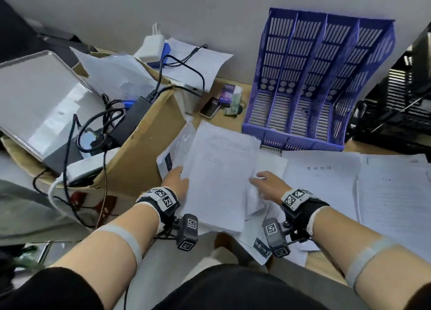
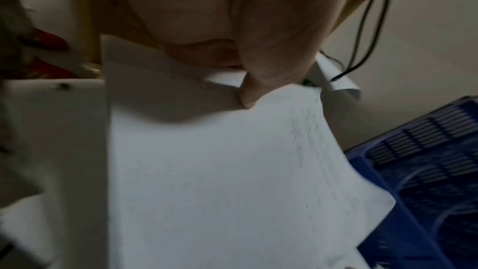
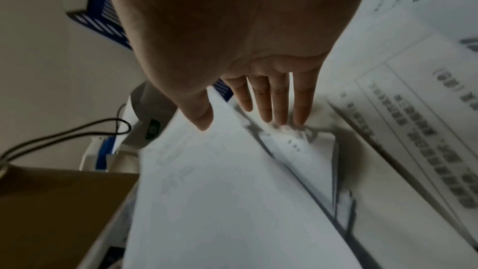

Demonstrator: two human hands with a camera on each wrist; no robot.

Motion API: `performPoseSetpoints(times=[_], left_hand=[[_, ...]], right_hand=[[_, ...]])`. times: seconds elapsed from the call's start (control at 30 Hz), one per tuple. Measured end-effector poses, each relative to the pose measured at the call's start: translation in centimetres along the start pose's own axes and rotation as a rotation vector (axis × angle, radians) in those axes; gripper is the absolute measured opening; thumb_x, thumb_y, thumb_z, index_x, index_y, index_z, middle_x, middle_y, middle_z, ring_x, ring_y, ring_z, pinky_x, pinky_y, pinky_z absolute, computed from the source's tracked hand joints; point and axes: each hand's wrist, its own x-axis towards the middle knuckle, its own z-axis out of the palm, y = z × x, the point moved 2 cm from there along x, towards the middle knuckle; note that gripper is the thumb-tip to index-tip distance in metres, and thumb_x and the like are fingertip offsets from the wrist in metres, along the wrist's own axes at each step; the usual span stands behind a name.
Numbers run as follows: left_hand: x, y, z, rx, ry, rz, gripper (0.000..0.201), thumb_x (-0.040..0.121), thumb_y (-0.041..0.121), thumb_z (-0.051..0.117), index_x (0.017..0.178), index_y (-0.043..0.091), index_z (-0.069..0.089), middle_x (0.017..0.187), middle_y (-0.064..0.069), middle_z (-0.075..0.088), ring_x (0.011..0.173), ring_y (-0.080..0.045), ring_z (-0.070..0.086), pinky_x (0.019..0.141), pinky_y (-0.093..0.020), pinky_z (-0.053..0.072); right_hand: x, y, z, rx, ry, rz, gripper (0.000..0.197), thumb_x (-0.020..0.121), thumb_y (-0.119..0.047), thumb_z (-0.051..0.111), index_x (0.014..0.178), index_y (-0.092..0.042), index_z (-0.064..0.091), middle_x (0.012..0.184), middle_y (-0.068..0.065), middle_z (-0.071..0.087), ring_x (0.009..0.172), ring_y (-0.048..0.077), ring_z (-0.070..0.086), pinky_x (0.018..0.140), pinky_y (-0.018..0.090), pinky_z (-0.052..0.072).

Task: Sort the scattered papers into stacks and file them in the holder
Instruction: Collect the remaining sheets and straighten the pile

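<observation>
Head view. Step in hand, as I judge it: gathering loose sheets into one stack; nothing filed yet.
- Left hand (image 1: 176, 181): grips the left edge of the paper stack (image 1: 219, 177), thumb over, fingers hidden beneath.
- Right hand (image 1: 268, 186): at the stack's right edge, thumb on top.
- Paper stack: held over the near tabletop (image 1: 235, 121), in front of the holder.
- Holder (image 1: 324, 81): blue slotted plastic, four upright compartments, all appear empty; stands against the wall, just beyond the stack.
- Loose papers (image 1: 363, 188): spread flat to the right, still unsorted.
- Cardboard box (image 1: 144, 132): to the left, holding cables, a dark adapter and a metal tray.
- Phone (image 1: 210, 107): lies between the box and the holder.

Left wrist view.
- Left hand (image 2: 258, 38): thumb pressed on the top sheet, pinching the stack (image 2: 220, 171). Holder (image 2: 424, 171) at lower right.

Right wrist view.
- Right hand (image 3: 232, 38): fingers (image 3: 279, 99) straight, tips slid under a lifted sheet among the layered papers; thumb lies on the stack (image 3: 220, 191). A loose pinch, not a curl.

Next move, in my estimate: square the edges, add the sheets on the right, then stand the stack in one compartment.
</observation>
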Motion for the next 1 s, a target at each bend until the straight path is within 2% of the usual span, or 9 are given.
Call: performPoseSetpoints(times=[0.1, 0.17, 0.33, 0.47, 0.6, 0.73, 0.8, 0.9, 1.0], left_hand=[[-0.3, -3.0, 0.7, 0.032, 0.041, -0.143, 0.033, 0.093, 0.007, 0.05, 0.125, 0.009, 0.057, 0.134, -0.015, 0.055, 0.119, -0.033, 0.055, 0.093, -0.032, 0.043], [-0.8, -4.2, 1.0, 0.067, 0.092, -0.23, 0.033, 0.088, 0.013, 0.055, 0.121, 0.012, 0.055, 0.134, -0.015, 0.05, 0.12, -0.034, 0.052, 0.099, -0.037, 0.045], [-0.6, -5.0, 1.6, 0.018, 0.06, -0.348, 0.071, 0.075, 0.03, 0.071, 0.13, 0.008, 0.031, 0.13, -0.015, 0.047, 0.119, -0.038, 0.051, 0.102, -0.046, 0.046], [-0.7, -4.1, 2.0, 0.095, -0.128, -0.271, 0.031, 0.079, 0.041, 0.063, 0.098, 0.017, 0.058, 0.094, 0.003, 0.062, 0.087, -0.021, 0.059, 0.08, -0.031, 0.054], [-0.6, -3.1, 3.3, 0.079, -0.231, -0.215, 0.046, 0.072, 0.046, 0.061, 0.107, 0.017, 0.06, 0.116, -0.001, 0.065, 0.086, -0.017, 0.056, 0.07, -0.025, 0.049], [-0.3, -2.6, 3.1, 0.043, -0.122, -0.224, 0.062, 0.071, 0.051, 0.065, 0.125, 0.023, 0.054, 0.132, -0.003, 0.054, 0.112, -0.025, 0.057, 0.088, -0.029, 0.048], [0.3, -2.5, 2.9, 0.03, -0.112, -0.221, 0.063, 0.081, 0.045, 0.067, 0.134, 0.019, 0.046, 0.134, -0.005, 0.053, 0.118, -0.028, 0.057, 0.083, -0.027, 0.044], [0.6, -2.0, 2.3, -0.054, -0.126, -0.249, 0.076, 0.085, 0.038, 0.07, 0.141, 0.007, 0.029, 0.136, -0.011, 0.051, 0.125, -0.031, 0.052, 0.081, -0.028, 0.038], [1.1, -2.0, 2.7, -0.061, -0.214, -0.16, 0.065, 0.078, 0.045, 0.07, 0.129, 0.011, 0.05, 0.129, -0.003, 0.061, 0.114, -0.024, 0.058, 0.087, -0.027, 0.045]], right_hand=[[0.9, 0.2, 1.7, -0.169, 0.001, 0.009, 0.032, 0.089, -0.039, 0.063, 0.107, -0.016, 0.05, 0.093, 0.005, 0.053, 0.069, 0.016, 0.047, 0.065, 0.028, 0.038], [1.4, 0.2, 2.5, -0.293, 0.042, -0.007, 0.032, 0.087, -0.038, 0.064, 0.086, -0.014, 0.043, 0.08, 0.003, 0.047, 0.068, 0.02, 0.045, 0.065, 0.031, 0.034], [1.2, -0.9, 3.6, -0.235, 0.055, 0.016, 0.057, 0.086, -0.029, 0.066, 0.129, -0.004, 0.039, 0.11, 0.01, 0.053, 0.099, 0.027, 0.054, 0.071, 0.029, 0.039], [1.0, -1.2, 4.6, -0.31, -0.045, 0.009, 0.052, 0.079, -0.034, 0.065, 0.126, -0.011, 0.057, 0.12, 0.006, 0.063, 0.111, 0.03, 0.06, 0.094, 0.033, 0.049], [0.8, -1.6, 4.6, -0.619, 0.1, 0.023, 0.065, 0.082, -0.044, 0.059, 0.136, -0.009, 0.044, 0.136, 0.017, 0.041, 0.122, 0.036, 0.046, 0.104, 0.038, 0.042], [1.2, -2.0, 4.7, -0.401, 0.108, -0.001, 0.07, 0.082, -0.031, 0.067, 0.137, -0.005, 0.032, 0.134, 0.016, 0.042, 0.119, 0.036, 0.05, 0.095, 0.038, 0.046], [1.2, -2.4, 4.3, -0.281, 0.088, -0.003, 0.069, 0.083, -0.025, 0.068, 0.136, -0.005, 0.03, 0.128, 0.014, 0.05, 0.116, 0.035, 0.054, 0.09, 0.037, 0.048], [0.9, -2.8, 3.8, -0.26, -0.047, -0.047, 0.05, 0.085, -0.015, 0.065, 0.132, -0.008, 0.049, 0.124, 0.013, 0.06, 0.116, 0.033, 0.057, 0.093, 0.035, 0.048], [0.1, -2.6, 3.4, -0.272, -0.108, -0.03, 0.041, 0.086, -0.016, 0.063, 0.127, -0.012, 0.059, 0.125, 0.012, 0.063, 0.113, 0.03, 0.06, 0.096, 0.036, 0.049]])
